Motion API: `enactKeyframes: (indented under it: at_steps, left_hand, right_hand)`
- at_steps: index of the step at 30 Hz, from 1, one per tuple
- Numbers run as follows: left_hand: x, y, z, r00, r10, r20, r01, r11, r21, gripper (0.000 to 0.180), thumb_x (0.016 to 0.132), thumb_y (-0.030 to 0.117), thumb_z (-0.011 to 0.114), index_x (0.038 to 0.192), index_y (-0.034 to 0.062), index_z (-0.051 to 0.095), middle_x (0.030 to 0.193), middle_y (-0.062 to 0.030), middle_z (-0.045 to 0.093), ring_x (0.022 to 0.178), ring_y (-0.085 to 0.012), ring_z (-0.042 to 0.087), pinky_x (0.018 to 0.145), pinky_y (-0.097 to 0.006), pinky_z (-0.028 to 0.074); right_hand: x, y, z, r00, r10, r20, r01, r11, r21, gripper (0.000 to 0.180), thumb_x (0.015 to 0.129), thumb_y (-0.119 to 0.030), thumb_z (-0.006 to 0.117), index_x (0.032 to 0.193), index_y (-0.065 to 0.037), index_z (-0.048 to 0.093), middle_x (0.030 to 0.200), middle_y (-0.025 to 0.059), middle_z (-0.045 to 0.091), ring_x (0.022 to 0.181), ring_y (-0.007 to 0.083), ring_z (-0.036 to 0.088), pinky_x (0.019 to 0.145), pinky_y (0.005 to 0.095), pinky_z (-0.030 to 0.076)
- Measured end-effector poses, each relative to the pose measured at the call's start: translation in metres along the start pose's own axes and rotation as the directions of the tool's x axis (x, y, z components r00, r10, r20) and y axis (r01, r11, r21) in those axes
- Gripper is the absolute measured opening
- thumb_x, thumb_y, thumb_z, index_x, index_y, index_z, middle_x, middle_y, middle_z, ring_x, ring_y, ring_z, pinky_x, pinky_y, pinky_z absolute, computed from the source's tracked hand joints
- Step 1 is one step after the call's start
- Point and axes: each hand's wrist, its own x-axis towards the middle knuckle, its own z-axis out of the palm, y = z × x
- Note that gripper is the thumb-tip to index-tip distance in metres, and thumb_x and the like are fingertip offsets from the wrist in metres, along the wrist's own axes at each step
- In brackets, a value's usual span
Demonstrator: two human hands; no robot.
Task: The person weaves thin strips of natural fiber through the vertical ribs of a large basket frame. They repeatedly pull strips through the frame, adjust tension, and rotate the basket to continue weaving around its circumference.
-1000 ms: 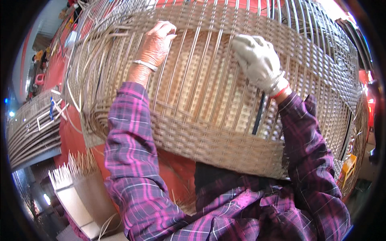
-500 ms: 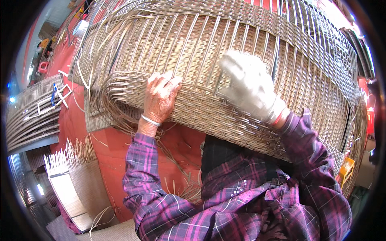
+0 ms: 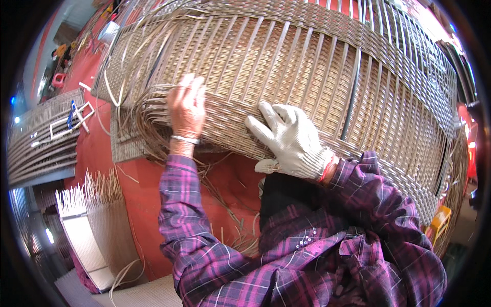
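A large brown wicker panel (image 3: 286,66), woven from flat synthetic strands, spreads in front of me with its near edge rolled under. My bare left hand (image 3: 188,110) rests on the left part of the rolled band (image 3: 225,120), fingers stretched away from me and close together; the thumb is not clearly seen. My right hand (image 3: 294,140), in a white knitted glove, lies on the band near the middle. Its fingers are spread over the weave, with the thumb out at the near edge. I make out no separate thing in either hand.
Loose strands (image 3: 146,115) curl from the panel's left end. Cut strands (image 3: 238,240) lie on the red floor (image 3: 148,204). At the lower left stands a woven piece with fringed ends (image 3: 102,215); a stack of curved woven pieces (image 3: 43,148) is beyond. A yellow crate (image 3: 440,222) sits at the right.
My right hand has moved left and toward me, from the panel's upright strands down to the near band. My left hand has shifted slightly left and away, its fingers straighter.
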Motion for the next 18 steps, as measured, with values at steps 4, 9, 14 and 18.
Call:
enactKeyframes:
  at_steps: [4, 9, 14, 18]
  left_hand:
    - [-0.007, -0.043, 0.002, 0.967, -0.085, 0.239, 0.027, 0.971, 0.236, 0.027, 0.093, 0.033, 0.057, 0.107, 0.0138, 0.069, 0.118, -0.0036, 0.064, 0.113, -0.0219, 0.056, 0.101, -0.044, 0.034]
    - [-0.018, -0.059, 0.013, 0.984, 0.162, 0.075, -0.172, 0.972, 0.161, 0.017, 0.088, 0.012, 0.06, 0.097, 0.0055, 0.072, 0.101, -0.0127, 0.07, 0.094, -0.03, 0.065, 0.083, -0.041, 0.051]
    - [-0.02, -0.064, 0.035, 0.98, 0.048, 0.194, -0.085, 0.979, 0.185, 0.024, 0.096, 0.014, 0.053, 0.109, 0.0005, 0.067, 0.114, -0.0154, 0.066, 0.107, -0.0309, 0.061, 0.094, -0.041, 0.047]
    - [-0.02, -0.053, 0.035, 0.99, -0.044, 0.134, 0.02, 0.985, 0.171, 0.026, 0.098, 0.013, 0.051, 0.113, -0.003, 0.065, 0.116, -0.0194, 0.063, 0.11, -0.0334, 0.059, 0.097, -0.042, 0.045]
  right_hand:
    - [-0.004, 0.007, 0.008, 0.999, 0.017, 0.049, -0.018, 0.999, 0.032, 0.094, 0.059, -0.053, 0.078, 0.135, -0.008, 0.046, 0.13, 0.02, 0.047, 0.116, 0.0318, 0.048, 0.093, 0.0433, 0.041]
    - [-0.008, 0.019, 0.029, 0.997, 0.059, 0.045, -0.069, 0.959, 0.274, 0.084, 0.054, -0.041, 0.081, 0.125, -0.006, 0.053, 0.131, 0.0218, 0.047, 0.111, 0.0354, 0.052, 0.091, 0.0477, 0.044]
    - [-0.032, 0.034, 0.035, 0.995, -0.038, -0.095, 0.056, 0.98, 0.192, 0.076, 0.052, -0.05, 0.081, 0.112, -0.009, 0.061, 0.128, 0.0187, 0.051, 0.117, 0.0332, 0.05, 0.099, 0.0472, 0.039]
    - [-0.115, 0.061, 0.009, 0.988, -0.076, -0.135, 0.091, 0.99, 0.107, 0.075, 0.057, -0.053, 0.078, 0.116, -0.01, 0.059, 0.136, 0.0158, 0.049, 0.128, 0.0314, 0.044, 0.106, 0.0514, 0.033]
